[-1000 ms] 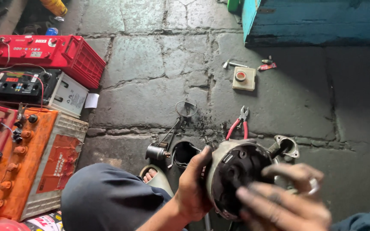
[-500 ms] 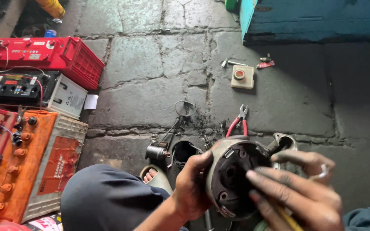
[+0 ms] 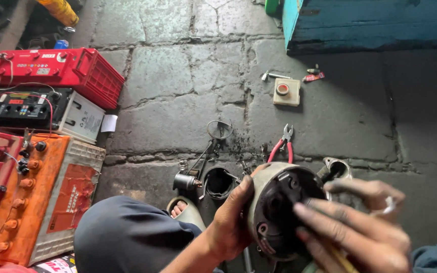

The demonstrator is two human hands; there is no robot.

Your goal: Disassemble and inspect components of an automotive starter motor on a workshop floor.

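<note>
My left hand (image 3: 228,222) grips the left rim of a round grey metal motor housing (image 3: 279,207) with a dark, greasy inside, held tilted above the stone floor. My right hand (image 3: 360,227) lies over the housing's open face, fingers spread into it, with a ring on one finger; a yellow tool handle (image 3: 342,260) shows under the palm, though whether that hand grips it is unclear. My knee in dark trousers (image 3: 127,237) is at the bottom left.
On the floor lie red-handled pliers (image 3: 281,146), a black cylindrical cover (image 3: 218,182), a small metal part (image 3: 185,181) and a wire ring (image 3: 220,129). Car batteries in red (image 3: 51,71), black (image 3: 31,108) and orange (image 3: 31,197) stack at left. A teal wooden box (image 3: 375,25) stands at top right.
My right hand has slid left across the housing's open face, covering more of it. The left hand keeps its grip on the rim.
</note>
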